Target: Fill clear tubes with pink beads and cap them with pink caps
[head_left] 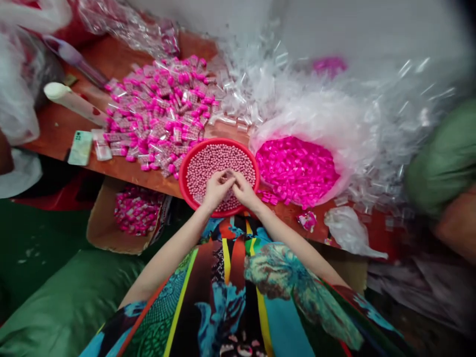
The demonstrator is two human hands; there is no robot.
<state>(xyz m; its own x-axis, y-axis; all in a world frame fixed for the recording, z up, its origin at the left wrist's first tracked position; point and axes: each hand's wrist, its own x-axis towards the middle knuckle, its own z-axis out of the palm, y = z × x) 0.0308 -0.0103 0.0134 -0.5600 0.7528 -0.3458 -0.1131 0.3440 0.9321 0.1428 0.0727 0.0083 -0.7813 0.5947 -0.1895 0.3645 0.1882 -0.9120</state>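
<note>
I'm sat at a reddish-brown worktop [136,179] that looks like wood, its near edge running on a slant, lower towards my right. Behind it there's a plain pale grey wall [372,25], kinda blurry, with a faint darker band running down it. Floor's [33,233] dark green on my left, with some whitish specks on it. Light's decent over the worktop and wall, but it gets pretty dim and shadowy underneath, tbh.
</note>
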